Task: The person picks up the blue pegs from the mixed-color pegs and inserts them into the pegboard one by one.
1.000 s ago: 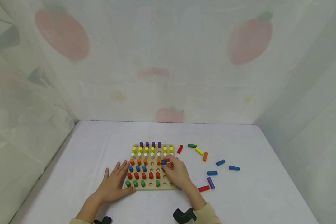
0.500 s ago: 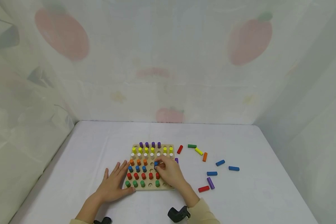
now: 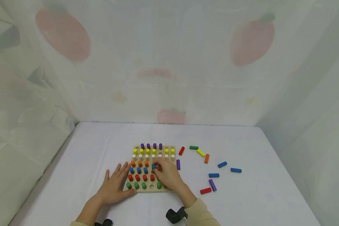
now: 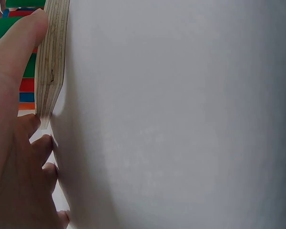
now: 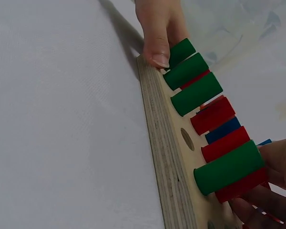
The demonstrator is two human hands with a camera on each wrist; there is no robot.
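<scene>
A wooden pegboard (image 3: 147, 190) bears upright pegs in rows of green, red, blue, orange, white, yellow and purple. My left hand (image 3: 113, 188) lies at its left side with fingers spread. The thumb (image 4: 28, 33) rests on the board's near edge, while the other fingers touch the left edge. Over the middle of the board, my right hand (image 3: 169, 175) pinches a blue peg (image 3: 153, 166) between thumb and fingers. That peg stands roughly upright, right of the other blue pegs. Whether its lower end is inside a hole cannot be seen. In the right wrist view, green pegs (image 5: 229, 167) partly hide the right hand.
Loose pegs lie on the white table right of the board: a purple peg (image 3: 178, 164) close to its edge, red pegs (image 3: 205, 191), several blue ones (image 3: 236, 170), and green (image 3: 194, 147), yellow (image 3: 200, 153) and orange (image 3: 207, 158) ones. A white cloth backdrop surrounds the table.
The right hand has carried the blue peg leftward across the board, from beside the orange peg to the fourth column. The purple peg at the right edge is now uncovered. The left hand stays put.
</scene>
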